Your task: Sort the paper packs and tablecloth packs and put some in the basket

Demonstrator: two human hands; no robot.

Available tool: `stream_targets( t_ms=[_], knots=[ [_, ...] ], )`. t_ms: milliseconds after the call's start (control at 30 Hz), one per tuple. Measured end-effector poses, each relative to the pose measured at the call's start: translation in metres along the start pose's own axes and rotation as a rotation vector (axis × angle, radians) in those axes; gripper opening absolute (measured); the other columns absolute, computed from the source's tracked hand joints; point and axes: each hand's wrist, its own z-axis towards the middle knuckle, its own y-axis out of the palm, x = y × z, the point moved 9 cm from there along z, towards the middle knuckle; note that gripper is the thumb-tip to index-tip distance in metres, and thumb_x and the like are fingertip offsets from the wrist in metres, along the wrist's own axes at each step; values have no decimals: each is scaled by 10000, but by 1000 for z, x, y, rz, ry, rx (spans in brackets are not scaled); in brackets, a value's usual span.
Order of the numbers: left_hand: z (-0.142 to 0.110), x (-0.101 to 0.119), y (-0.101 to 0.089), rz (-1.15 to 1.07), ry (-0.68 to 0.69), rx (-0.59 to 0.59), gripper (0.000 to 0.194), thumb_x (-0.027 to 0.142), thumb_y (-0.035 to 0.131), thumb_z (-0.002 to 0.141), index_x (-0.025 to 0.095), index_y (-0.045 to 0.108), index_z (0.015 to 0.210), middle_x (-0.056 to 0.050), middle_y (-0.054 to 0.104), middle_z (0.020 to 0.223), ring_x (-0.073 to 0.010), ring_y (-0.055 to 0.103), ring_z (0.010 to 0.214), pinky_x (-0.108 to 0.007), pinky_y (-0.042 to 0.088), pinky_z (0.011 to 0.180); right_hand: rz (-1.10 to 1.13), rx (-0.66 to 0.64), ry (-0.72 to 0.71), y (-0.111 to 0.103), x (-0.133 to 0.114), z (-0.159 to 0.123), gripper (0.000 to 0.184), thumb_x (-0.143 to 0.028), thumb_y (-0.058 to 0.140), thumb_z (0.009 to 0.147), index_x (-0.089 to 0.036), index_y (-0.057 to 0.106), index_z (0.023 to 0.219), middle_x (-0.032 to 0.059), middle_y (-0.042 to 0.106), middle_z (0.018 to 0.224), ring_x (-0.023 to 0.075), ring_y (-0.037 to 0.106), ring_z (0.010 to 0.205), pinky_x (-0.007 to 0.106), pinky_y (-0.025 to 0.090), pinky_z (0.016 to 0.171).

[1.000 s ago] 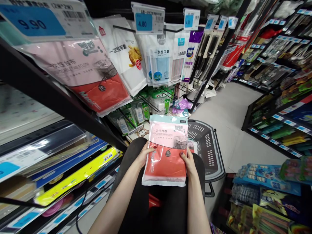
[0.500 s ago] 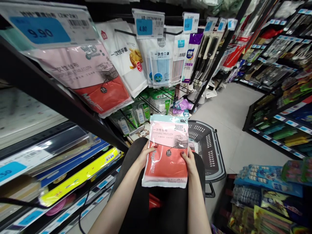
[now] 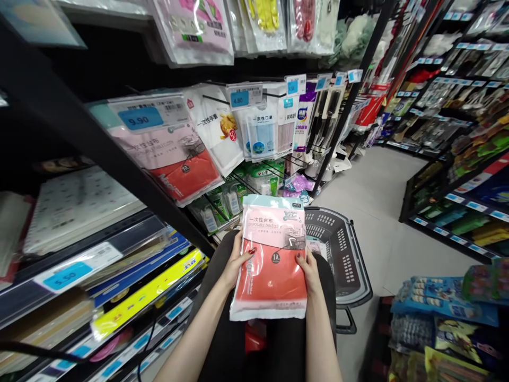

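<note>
A pink and red pack of disposable tablecloths [image 3: 272, 281] is held upright over my knees, its printed front towards me. My left hand [image 3: 234, 265] grips its left edge, thumb on the front and fingers mostly hidden behind. On the right edge, my right hand [image 3: 310, 270] holds it the same way. A matching tablecloth pack [image 3: 186, 172] hangs on the rack ahead to the left, behind a 9.90 price tag [image 3: 140, 119]. Beside it hang a white pack of disposable gloves [image 3: 217, 135] and a pack of face masks [image 3: 263, 130].
A dark shopping basket [image 3: 360, 270] stands on the floor by my right knee, with something pale inside. Shelves with stationery [image 3: 147, 292] rise close on my left. Snack packs [image 3: 441, 302] lie at lower right. Grey floor [image 3: 377, 191] runs between the racks.
The view has tilted up and back, so gloves on the upper rack show and the hanging packs look lower and smaller. Both hands keep hold of the tablecloth pack.
</note>
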Motion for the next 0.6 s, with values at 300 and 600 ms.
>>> stream_targets(
  t_ms=[300,600],
  knots=[
    [11,-84,-31,-86,-316,70,472,284,682,569,161,556,1008,-81,646,957,-254,614,813,-328,468,691,-107,60,-20,-15,-3,-3,394,-347,631,668,-190,574,1025,46,626,996,238,552,939,342,418,823],
    [20,-95,-29,34,-345,-20,253,280,679,605,116,653,796,-55,675,691,-204,619,630,-275,445,599,-173,65,31,-30,26,6,432,-354,585,715,-186,536,1110,53,588,1087,244,507,1028,363,372,887]
  ],
)
